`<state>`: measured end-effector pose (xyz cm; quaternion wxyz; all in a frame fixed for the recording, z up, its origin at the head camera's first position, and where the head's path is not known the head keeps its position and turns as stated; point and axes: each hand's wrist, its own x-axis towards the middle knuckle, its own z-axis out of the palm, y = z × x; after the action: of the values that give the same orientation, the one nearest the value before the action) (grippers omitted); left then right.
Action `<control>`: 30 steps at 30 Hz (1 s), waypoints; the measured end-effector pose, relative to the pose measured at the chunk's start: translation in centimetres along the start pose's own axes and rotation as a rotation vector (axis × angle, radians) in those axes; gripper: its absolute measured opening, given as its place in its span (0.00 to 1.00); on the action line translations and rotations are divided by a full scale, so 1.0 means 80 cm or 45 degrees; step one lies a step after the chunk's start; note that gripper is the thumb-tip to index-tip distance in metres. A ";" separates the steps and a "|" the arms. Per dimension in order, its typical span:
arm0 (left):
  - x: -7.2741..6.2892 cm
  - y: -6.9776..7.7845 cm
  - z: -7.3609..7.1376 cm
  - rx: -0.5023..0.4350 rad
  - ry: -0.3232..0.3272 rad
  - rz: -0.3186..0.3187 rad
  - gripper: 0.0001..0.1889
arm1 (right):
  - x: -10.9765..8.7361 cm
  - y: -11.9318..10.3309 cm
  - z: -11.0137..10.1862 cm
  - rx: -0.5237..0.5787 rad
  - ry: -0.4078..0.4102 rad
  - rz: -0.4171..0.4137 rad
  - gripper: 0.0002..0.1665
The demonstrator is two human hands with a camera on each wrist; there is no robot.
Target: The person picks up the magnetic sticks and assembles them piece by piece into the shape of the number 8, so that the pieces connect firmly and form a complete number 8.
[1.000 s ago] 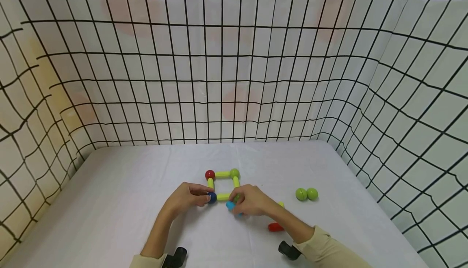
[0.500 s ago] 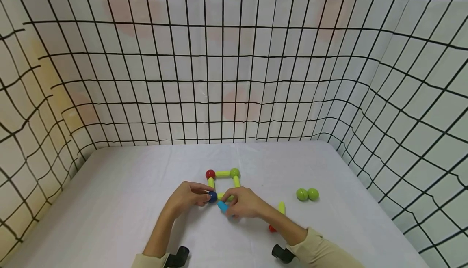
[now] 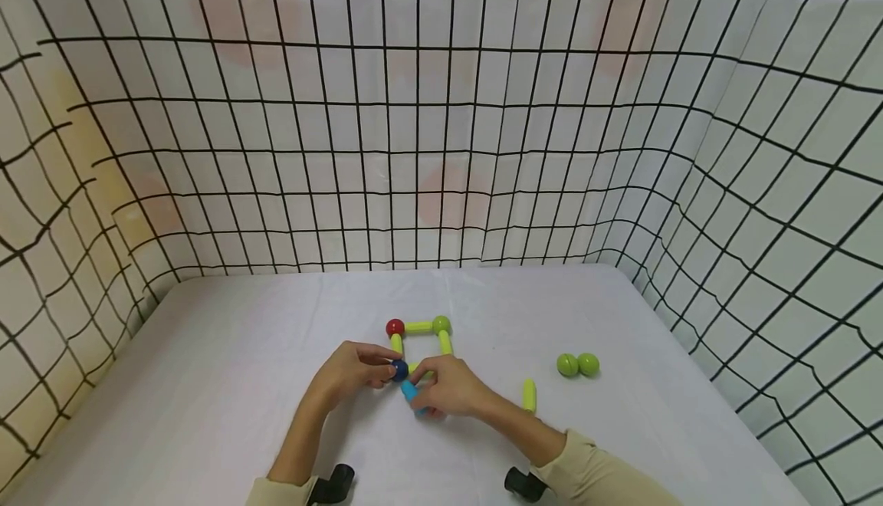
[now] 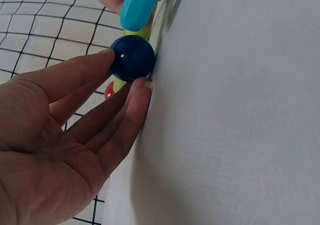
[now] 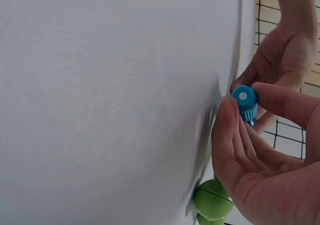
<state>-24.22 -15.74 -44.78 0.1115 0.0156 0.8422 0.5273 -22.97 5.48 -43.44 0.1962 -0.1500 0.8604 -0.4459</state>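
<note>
My left hand [image 3: 352, 372] pinches a dark blue ball [image 4: 132, 58] between thumb and fingertips. That ball forms the near left corner of a square of yellow-green rods [image 3: 418, 327] lying on the table, with a red ball [image 3: 395, 327] and a green ball [image 3: 441, 324] at the far corners. Between the thumb and fingers of my right hand [image 3: 448, 389] is a light blue rod [image 5: 244, 98], its far end pointing at the blue ball. Whether rod and ball touch, I cannot tell. The right hand hides the square's near right corner.
Two green balls [image 3: 578, 365] sit side by side to the right. A loose yellow-green rod [image 3: 529, 395] lies beside my right forearm, partly covered. Black netting [image 3: 441, 153] and a white sheet surround the back and sides of the white-covered table [image 3: 228, 368].
My right hand has moved left with the light blue rod, bringing it up to the blue ball. The left hand stays put. A red piece near the right forearm is now hidden.
</note>
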 end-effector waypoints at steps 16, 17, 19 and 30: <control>0.000 -0.003 -0.002 -0.025 -0.023 0.009 0.13 | 0.004 0.006 0.012 0.093 0.018 -0.026 0.16; 0.000 -0.003 -0.002 -0.027 -0.025 0.015 0.13 | 0.004 0.006 0.012 0.101 0.019 -0.025 0.16; 0.000 -0.003 -0.001 -0.026 -0.030 0.027 0.13 | 0.004 0.007 0.013 0.116 0.019 -0.020 0.16; -0.001 -0.003 -0.002 -0.032 -0.017 0.010 0.13 | 0.006 0.005 0.015 0.138 -0.013 -0.022 0.15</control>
<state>-24.15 -15.97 -44.94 0.1153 0.0211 0.8347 0.5381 -22.83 4.67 -44.53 0.2047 -0.1488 0.8327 -0.4925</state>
